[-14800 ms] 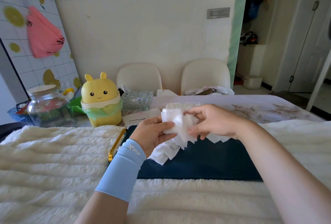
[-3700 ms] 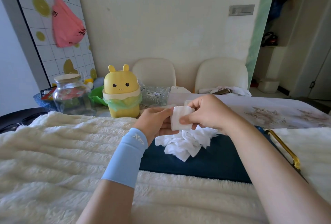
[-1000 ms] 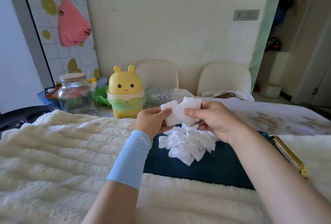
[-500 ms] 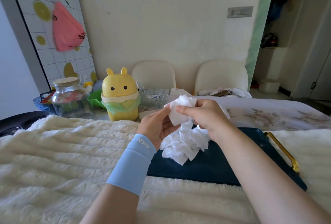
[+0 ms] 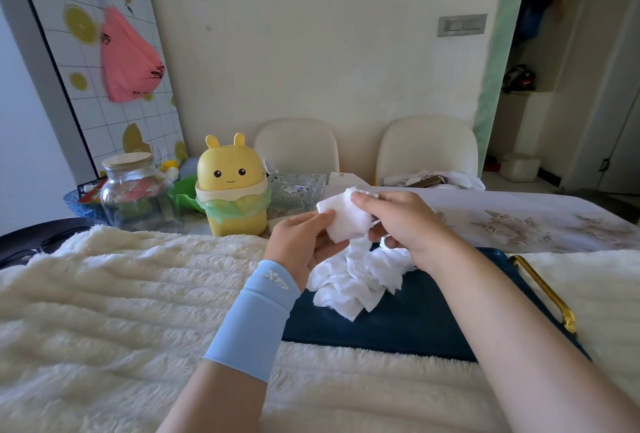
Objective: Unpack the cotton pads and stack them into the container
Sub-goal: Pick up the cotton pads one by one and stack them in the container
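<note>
Both hands hold a small stack of white cotton pads (image 5: 344, 218) above a dark blue tray (image 5: 408, 325). My left hand (image 5: 301, 242), with a light blue sleeve on the wrist, pinches the stack's left edge. My right hand (image 5: 398, 221) grips its upper right side with thumb and fingers. A loose heap of white cotton pads (image 5: 356, 280) lies on the tray just below the hands. A clear glass container (image 5: 298, 188) stands behind the hands on the table.
A yellow bunny-faced bin (image 5: 231, 190) with a green liner stands at the back left, beside a glass jar (image 5: 133, 190) with a wooden lid. A fluffy white blanket (image 5: 121, 294) covers the near table. The tray has a gold handle (image 5: 543, 294) on its right. Two cream chairs stand behind.
My hands have pressed the held pads together into one stack and lowered them slightly. The heap on the tray lies as it did.
</note>
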Demonstrator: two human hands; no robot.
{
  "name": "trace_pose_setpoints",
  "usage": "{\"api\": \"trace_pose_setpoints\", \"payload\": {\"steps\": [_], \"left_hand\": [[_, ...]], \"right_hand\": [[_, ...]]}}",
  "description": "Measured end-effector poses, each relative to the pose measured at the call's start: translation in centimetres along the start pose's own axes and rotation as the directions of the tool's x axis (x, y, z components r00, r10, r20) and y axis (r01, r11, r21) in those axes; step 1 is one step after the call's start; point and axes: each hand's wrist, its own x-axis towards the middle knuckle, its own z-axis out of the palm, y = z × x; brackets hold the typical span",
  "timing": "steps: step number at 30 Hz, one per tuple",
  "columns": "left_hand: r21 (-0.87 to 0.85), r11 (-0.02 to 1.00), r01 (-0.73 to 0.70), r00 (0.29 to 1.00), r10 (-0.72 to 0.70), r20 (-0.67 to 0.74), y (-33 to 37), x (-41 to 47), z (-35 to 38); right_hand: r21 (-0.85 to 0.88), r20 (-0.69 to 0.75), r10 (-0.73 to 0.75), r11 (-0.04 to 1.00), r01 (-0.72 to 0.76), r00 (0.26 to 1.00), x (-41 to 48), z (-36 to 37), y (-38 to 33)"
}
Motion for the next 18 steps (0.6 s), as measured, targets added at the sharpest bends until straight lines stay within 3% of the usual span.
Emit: {"api": "trace_pose_setpoints", "payload": {"steps": [6, 10, 13, 15, 18], "left_hand": [[-0.015, 1.000, 0.002, 0.999, -0.003, -0.048, 0.0, 0.3, -0.5], [0.135, 0.990, -0.035, 0.992, 0.051, -0.119, -0.3, 0.7, -1.0], [0.227, 0.972, -0.062, 0.992, 0.085, -0.091, -0.3, 0.6, -0.9], [0.255, 0.964, -0.075, 0.996, 0.087, -0.036, -0.3, 0.3, -0.7], [0.260, 0.963, -0.077, 0.997, 0.067, 0.045, 0.0, 0.0, -0.4]], "right_hand": [[0.103, -0.091, 0.009, 0.995, 0.000, 0.996, 0.4, -0.9, 0.4], [0.130, -0.187, -0.117, 0.981, 0.143, 0.975, 0.5, -2.3, -0.2], [0.132, -0.012, -0.195, 0.972, 0.195, 0.981, -0.2, -2.4, -1.2], [0.040, 0.107, -0.193, 0.981, 0.190, 0.975, -0.5, -2.0, -1.5], [-0.148, 0.121, -0.220, 0.960, 0.237, 0.968, -0.6, -1.7, -1.2]]}}
